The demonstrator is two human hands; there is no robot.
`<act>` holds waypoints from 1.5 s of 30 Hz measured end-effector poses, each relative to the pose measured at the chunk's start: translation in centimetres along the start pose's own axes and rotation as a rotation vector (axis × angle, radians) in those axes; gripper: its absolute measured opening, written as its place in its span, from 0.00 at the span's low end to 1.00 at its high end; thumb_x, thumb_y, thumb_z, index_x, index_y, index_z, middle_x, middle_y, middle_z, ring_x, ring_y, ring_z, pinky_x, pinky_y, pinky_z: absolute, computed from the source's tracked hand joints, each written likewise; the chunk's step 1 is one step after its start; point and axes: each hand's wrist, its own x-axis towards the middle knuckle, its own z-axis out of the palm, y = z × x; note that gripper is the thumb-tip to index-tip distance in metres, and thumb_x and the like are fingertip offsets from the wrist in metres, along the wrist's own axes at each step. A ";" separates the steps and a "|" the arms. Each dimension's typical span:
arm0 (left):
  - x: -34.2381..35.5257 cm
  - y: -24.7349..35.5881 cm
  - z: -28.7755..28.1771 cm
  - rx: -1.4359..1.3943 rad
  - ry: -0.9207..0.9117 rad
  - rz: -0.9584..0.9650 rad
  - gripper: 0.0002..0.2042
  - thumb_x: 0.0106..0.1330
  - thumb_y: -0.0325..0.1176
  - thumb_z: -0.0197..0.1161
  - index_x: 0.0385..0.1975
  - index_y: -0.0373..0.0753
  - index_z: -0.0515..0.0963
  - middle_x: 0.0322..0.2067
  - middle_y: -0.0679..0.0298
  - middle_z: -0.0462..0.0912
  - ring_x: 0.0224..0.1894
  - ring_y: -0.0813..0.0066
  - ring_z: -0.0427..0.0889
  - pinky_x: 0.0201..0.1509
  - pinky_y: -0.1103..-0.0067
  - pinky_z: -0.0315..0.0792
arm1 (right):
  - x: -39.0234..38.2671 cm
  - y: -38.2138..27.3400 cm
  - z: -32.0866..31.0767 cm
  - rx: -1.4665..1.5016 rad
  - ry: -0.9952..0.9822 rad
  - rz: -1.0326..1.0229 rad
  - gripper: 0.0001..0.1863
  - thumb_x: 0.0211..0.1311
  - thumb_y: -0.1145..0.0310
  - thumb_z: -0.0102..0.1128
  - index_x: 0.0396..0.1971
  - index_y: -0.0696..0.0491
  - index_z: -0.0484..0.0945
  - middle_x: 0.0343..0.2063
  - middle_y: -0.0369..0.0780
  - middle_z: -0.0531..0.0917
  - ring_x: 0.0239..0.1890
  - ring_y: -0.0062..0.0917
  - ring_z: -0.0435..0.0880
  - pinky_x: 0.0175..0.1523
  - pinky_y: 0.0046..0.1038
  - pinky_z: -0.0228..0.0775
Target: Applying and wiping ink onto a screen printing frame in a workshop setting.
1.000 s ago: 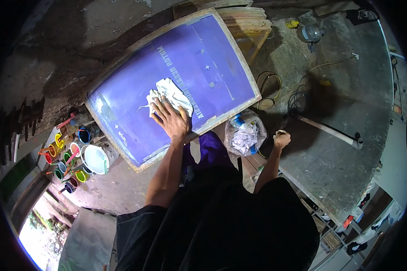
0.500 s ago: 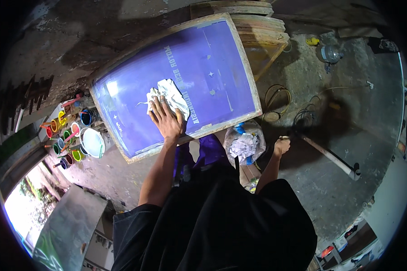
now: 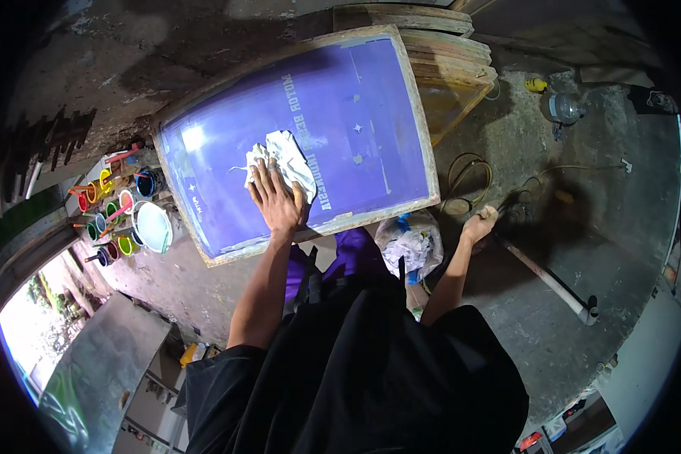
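Note:
A crumpled white cloth [image 3: 286,155] lies on a screen-printing frame [image 3: 433,170], which has a purple mesh with pale lettering and a worn, light border. My left hand [image 3: 281,203] rests on the cloth's near side, palm down, its fingers stretched and spread over it. Off the frame's near right corner, my right hand [image 3: 479,225] is raised with its fingers curled closed. Whether anything is inside that hand is hidden. Below the frame, a clear plastic bag [image 3: 429,261] of crumpled white scraps is next to my legs.
Several paint pots stand left of the frame, with a larger white bucket [image 3: 153,228] among them. Stacked wooden frames [image 3: 446,53] are behind it. On the right floor lie a coiled hose [image 3: 469,178], a pipe [image 3: 545,276] and a clear bottle [image 3: 564,108].
My right hand has moved up and to the right, away from the plastic bag. My left hand and the cloth stay at nearly the same spot on the mesh.

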 end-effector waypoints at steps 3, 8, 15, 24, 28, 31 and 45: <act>-0.3 -0.5 -0.1 -0.009 0.017 0.019 0.36 0.71 0.48 0.51 0.78 0.42 0.54 0.79 0.52 0.50 0.82 0.52 0.42 0.82 0.54 0.34 | 0.8 -7.2 1.0 0.261 -0.230 0.099 0.05 0.63 0.80 0.57 0.36 0.59 0.81 0.30 0.38 0.84 0.35 0.27 0.80 0.46 0.29 0.72; -0.1 -0.6 -0.2 0.000 0.001 -0.003 0.36 0.72 0.48 0.51 0.78 0.41 0.55 0.79 0.51 0.50 0.82 0.52 0.42 0.82 0.54 0.34 | -3.3 -27.5 2.2 0.021 -0.585 -0.322 0.15 0.65 0.71 0.63 0.51 0.54 0.80 0.55 0.44 0.83 0.60 0.40 0.78 0.68 0.43 0.66; 0.1 -0.1 -0.5 -0.019 -0.012 0.008 0.36 0.71 0.48 0.51 0.78 0.39 0.55 0.79 0.50 0.50 0.82 0.51 0.42 0.82 0.53 0.34 | -7.2 -36.0 13.8 0.069 -0.561 -0.930 0.32 0.61 0.61 0.72 0.64 0.53 0.74 0.68 0.51 0.72 0.74 0.55 0.60 0.77 0.58 0.49; 0.0 -0.4 -0.5 -0.045 -0.049 -0.013 0.37 0.71 0.49 0.51 0.77 0.37 0.56 0.79 0.50 0.50 0.82 0.50 0.42 0.82 0.52 0.32 | -4.5 -36.7 17.6 0.140 -0.738 -1.081 0.27 0.57 0.56 0.77 0.51 0.58 0.83 0.56 0.55 0.83 0.61 0.55 0.79 0.65 0.44 0.75; 0.0 -0.3 -0.7 -0.048 -0.070 -0.019 0.37 0.71 0.49 0.50 0.77 0.37 0.56 0.79 0.50 0.50 0.82 0.50 0.42 0.82 0.52 0.32 | -4.9 -36.5 17.5 0.120 -0.717 -1.085 0.25 0.54 0.57 0.79 0.45 0.59 0.85 0.55 0.56 0.83 0.60 0.55 0.80 0.60 0.44 0.78; 0.1 -0.2 -0.7 -0.047 -0.076 -0.023 0.37 0.71 0.49 0.50 0.77 0.37 0.56 0.79 0.50 0.50 0.82 0.50 0.42 0.82 0.52 0.32 | -5.0 -36.5 17.6 0.107 -0.732 -1.032 0.25 0.56 0.55 0.77 0.46 0.59 0.85 0.55 0.55 0.83 0.60 0.54 0.81 0.61 0.45 0.78; 0.0 -0.4 -0.4 -0.045 -0.077 -0.012 0.36 0.72 0.49 0.50 0.77 0.37 0.56 0.79 0.50 0.50 0.82 0.49 0.43 0.82 0.51 0.32 | -3.5 -37.0 17.5 0.018 -0.813 -1.159 0.25 0.59 0.53 0.74 0.47 0.58 0.84 0.55 0.56 0.83 0.60 0.53 0.81 0.57 0.46 0.81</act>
